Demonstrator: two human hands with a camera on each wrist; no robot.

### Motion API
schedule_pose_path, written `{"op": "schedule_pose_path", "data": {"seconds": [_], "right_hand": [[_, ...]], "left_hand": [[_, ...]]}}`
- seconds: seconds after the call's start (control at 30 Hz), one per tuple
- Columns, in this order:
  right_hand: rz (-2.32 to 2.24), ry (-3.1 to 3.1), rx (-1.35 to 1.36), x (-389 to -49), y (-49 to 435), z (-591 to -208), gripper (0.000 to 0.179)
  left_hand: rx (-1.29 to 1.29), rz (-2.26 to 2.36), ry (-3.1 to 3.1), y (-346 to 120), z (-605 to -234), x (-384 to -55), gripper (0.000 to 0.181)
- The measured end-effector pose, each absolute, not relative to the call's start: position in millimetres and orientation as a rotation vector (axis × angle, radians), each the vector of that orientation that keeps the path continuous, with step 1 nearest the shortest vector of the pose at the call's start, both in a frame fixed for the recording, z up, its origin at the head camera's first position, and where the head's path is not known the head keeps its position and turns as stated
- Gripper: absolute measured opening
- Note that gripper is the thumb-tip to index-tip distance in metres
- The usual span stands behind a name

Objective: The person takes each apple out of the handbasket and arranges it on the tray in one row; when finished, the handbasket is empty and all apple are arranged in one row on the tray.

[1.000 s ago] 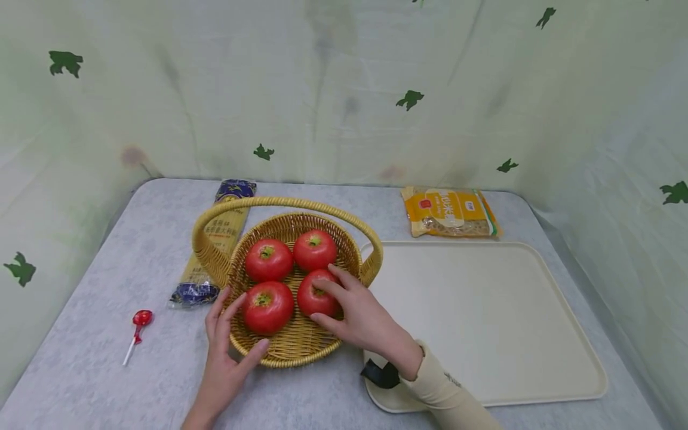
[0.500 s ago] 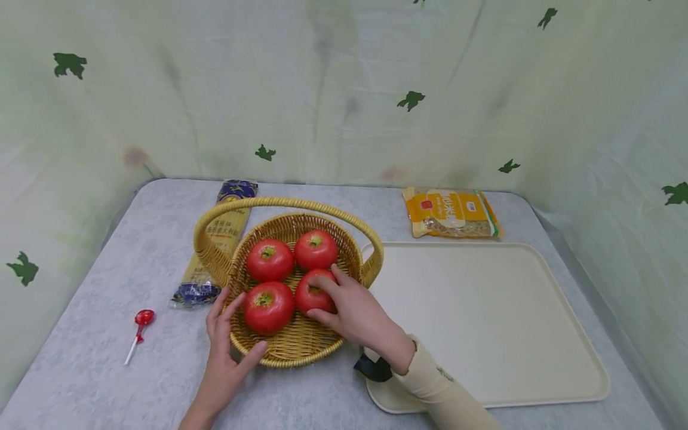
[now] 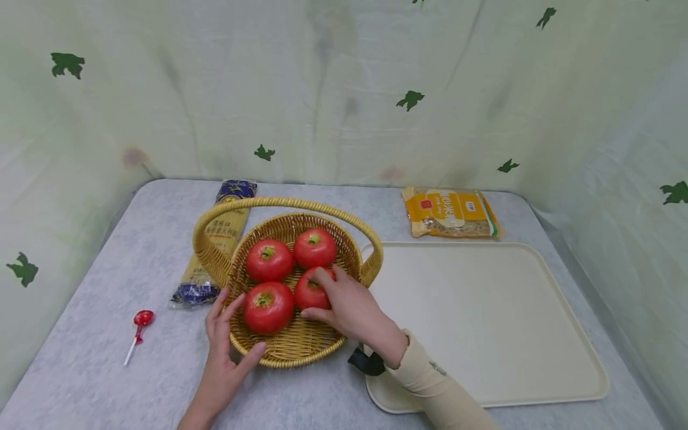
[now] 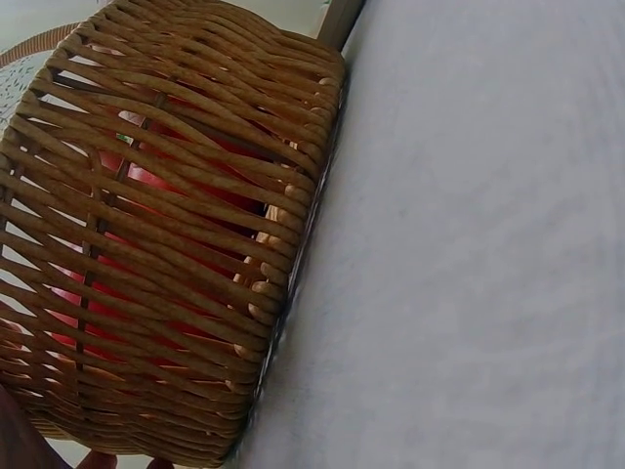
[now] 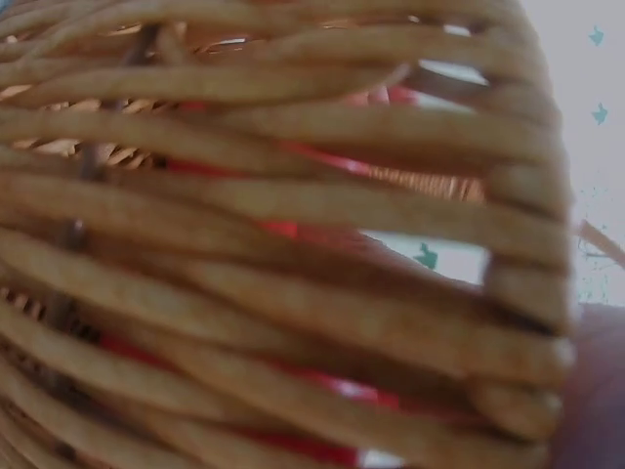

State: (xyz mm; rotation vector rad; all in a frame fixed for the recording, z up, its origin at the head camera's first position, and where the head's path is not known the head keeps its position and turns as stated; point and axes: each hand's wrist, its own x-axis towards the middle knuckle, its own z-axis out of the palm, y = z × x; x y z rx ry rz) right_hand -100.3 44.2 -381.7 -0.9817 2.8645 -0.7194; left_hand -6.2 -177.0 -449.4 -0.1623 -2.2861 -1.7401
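A wicker basket (image 3: 292, 352) with an arched handle holds several red apples (image 3: 269, 307). My right hand (image 3: 352, 304) reaches in over the right side and grips the near right apple (image 3: 309, 294), thumb on its near side and fingers over the top and far side. My left hand (image 3: 223, 352) lies spread against the basket's near left side, fingertips at the rim and thumb at the front edge. In the left wrist view, the woven wall (image 4: 166, 234) fills the left part, with red fruit showing through gaps. Blurred basket weave (image 5: 283, 205) covers most of the right wrist view.
A cream tray (image 3: 484, 316) lies right of the basket, under the right forearm. Behind it is an orange food packet (image 3: 451, 212). A spaghetti packet (image 3: 196, 278) lies partly behind the basket's left side. A red lollipop (image 3: 142, 319) lies at the left on the table (image 3: 91, 382).
My right hand has shifted slightly left and closed further round the near right apple, which has moved a little left. The left hand stays at the basket's side.
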Motion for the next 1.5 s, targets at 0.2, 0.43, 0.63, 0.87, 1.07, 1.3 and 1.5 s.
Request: {"op": "schedule_pose_path", "data": {"seconds": [0.2,0.43,0.63,0.87,1.07,1.3,1.5], "right_hand": [[-0.582,2.955,-0.960,-100,39,-387,0.062],[-0.560,3.011,-0.952,-100,36,-391,0.064],[-0.624,2.982,-0.950,-100,36,-392,0.061],[-0.733,2.924,-0.912,-98,40,-390,0.061],[-0.842,2.897,-0.864,-96,42,-389,0.060],[-1.024,2.837,-0.854,-89,47,-384,0.060],[-1.221,2.813,-0.857,-81,56,-379,0.060]], "left_hand": [[-0.168,-1.728,-2.305,-177,-449,-6,0.080],[-0.170,-1.718,-2.312,-179,-450,-7,0.079],[-0.162,-1.717,-2.305,-177,-449,-6,0.078],[-0.109,-1.745,-2.315,-176,-447,-5,0.077],[-0.089,-1.762,-2.322,-176,-447,-5,0.076],[-0.102,-1.766,-2.312,-176,-448,-6,0.078],[-0.129,-1.749,-2.299,-175,-447,-6,0.078]]}}
